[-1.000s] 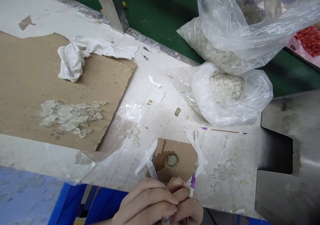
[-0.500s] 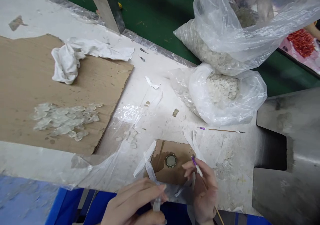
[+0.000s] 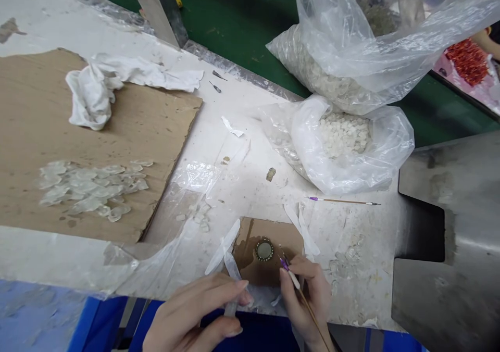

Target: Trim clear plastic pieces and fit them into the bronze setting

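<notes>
My right hand (image 3: 308, 294) pinches a thin wooden stick tool (image 3: 294, 279) with a purple and white wrapped grip and a fine tip. The tip points at a bottle cap (image 3: 264, 249) holding pale liquid or a light disc, just to its left and apart from it. Beneath the cap lies a small piece of brown cardboard (image 3: 269, 276) with a wet-looking stain. Lower left, my left hand (image 3: 195, 313) is closed, with a small translucent piece (image 3: 231, 308) between thumb and fingers. Its far end is hidden by the fingers.
Translucent pieces (image 3: 94, 188) lie heaped on a large cardboard sheet (image 3: 31, 112) beside a white cloth (image 3: 91, 97). Plastic bags (image 3: 351, 170) of small pale pieces stand at the back right. A similar stick tool (image 3: 339, 201) lies before them; a metal housing (image 3: 461, 211) stands at right.
My right hand has moved left and turned the tool, bringing its tip nearer the bottle cap. My left hand, still holding the translucent piece, has shifted slightly left. The view has shifted a little.
</notes>
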Available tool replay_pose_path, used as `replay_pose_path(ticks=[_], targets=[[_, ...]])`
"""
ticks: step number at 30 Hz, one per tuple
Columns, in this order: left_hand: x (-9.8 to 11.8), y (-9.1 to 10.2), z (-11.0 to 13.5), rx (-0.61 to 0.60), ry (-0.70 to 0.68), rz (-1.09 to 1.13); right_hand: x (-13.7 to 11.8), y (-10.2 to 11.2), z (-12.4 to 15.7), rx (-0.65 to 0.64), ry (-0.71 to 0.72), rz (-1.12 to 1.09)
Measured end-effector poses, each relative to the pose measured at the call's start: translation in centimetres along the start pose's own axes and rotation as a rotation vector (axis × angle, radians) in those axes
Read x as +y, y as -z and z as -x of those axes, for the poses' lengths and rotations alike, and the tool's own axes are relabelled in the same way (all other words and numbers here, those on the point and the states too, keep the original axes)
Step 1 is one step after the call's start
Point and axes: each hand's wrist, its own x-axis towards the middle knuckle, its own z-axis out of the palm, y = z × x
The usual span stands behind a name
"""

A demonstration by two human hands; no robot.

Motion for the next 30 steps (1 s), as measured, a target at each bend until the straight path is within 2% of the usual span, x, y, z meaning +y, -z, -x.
replay_pose_path(ticks=[2,8,15,25,30], targets=[[0.1,0.1,-0.1,-0.006,0.019,0.010,0.0,-0.1,-0.4,-0.030,0.073,0.028],[0.3,-0.5,0.0,0.121,0.130,0.075,-0.3,-0.3,-1.2,-0.079,0.192,0.120],[0.1,-0.3,-0.3,0.068,0.117,0.123,-0.1,-0.3,-1.2,-0.109,0.233,0.166],[0.0,-0.6,0.0,0.098,0.208,0.205,0.0,-0.5,-1.3,-0.111,0.224,0.119],[0.1,-0.7,-0.2,0.113,0.265,0.340,-0.3,-0.1,-0.9,-0.074,0.117,-0.035]])
